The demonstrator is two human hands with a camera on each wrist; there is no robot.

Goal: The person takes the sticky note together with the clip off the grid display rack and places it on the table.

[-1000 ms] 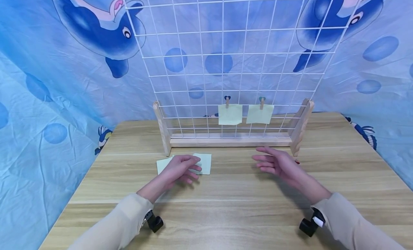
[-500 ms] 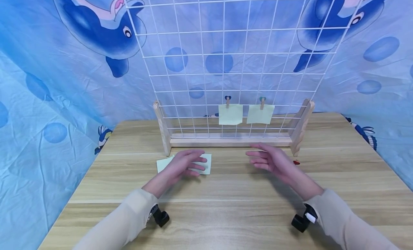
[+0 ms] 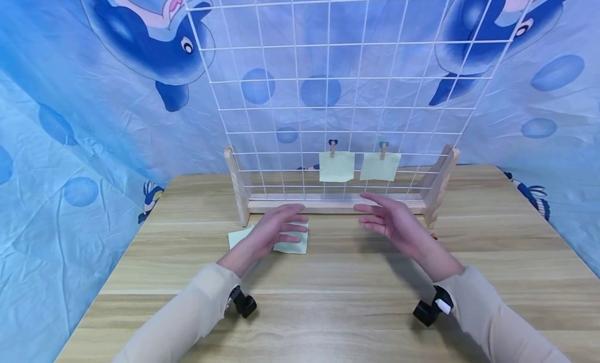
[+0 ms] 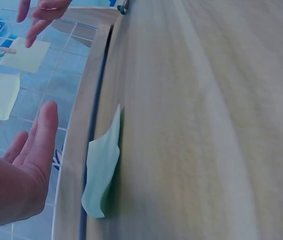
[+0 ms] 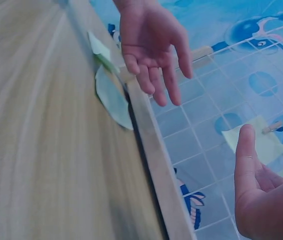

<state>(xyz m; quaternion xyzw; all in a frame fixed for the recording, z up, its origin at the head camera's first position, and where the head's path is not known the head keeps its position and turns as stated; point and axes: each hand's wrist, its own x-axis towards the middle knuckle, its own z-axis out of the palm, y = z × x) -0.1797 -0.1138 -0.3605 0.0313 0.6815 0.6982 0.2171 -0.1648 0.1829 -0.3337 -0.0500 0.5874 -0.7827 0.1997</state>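
Note:
Fingers spread and holding nothing, my left hand hovers above the pale green paper sheets lying before the rack, covering part of them. My right hand, likewise empty with loosely extended fingers, hangs over the table in front of the rack's right half. Two pale green papers hang on the white wire grid: the left paper under a clothespin with a dark heart, the right paper under a clothespin with a green heart. In the left wrist view a curled paper lies beside the wooden base.
The grid stands in a wooden base with upright side pieces. A small red item lies right of my right hand, partly hidden by the wrist. Behind the wooden table hangs a blue dolphin-print cloth.
Both hands have moved forward toward the rack, the left one also rightward and the right one slightly leftward. The papers on the grid stay in place.

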